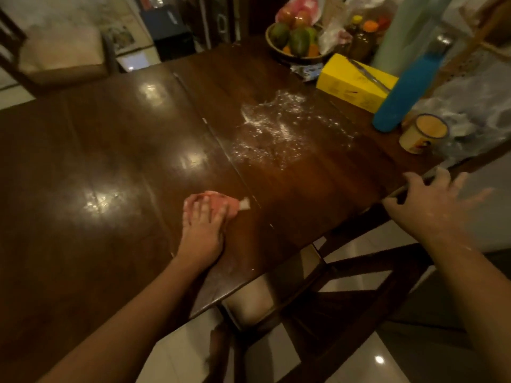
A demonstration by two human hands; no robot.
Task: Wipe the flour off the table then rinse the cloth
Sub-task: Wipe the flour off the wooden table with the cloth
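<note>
Here, left hand [203,226] presses cloth [222,201] flat; right hand [431,201] splayed at table [116,167] edge.

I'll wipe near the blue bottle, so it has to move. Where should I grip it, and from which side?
Probably wrap the blue bottle around its straight middle, reaching from the flour side: it stands upright, the mug crowds its base on the right and the yellow box lies behind it.
</note>
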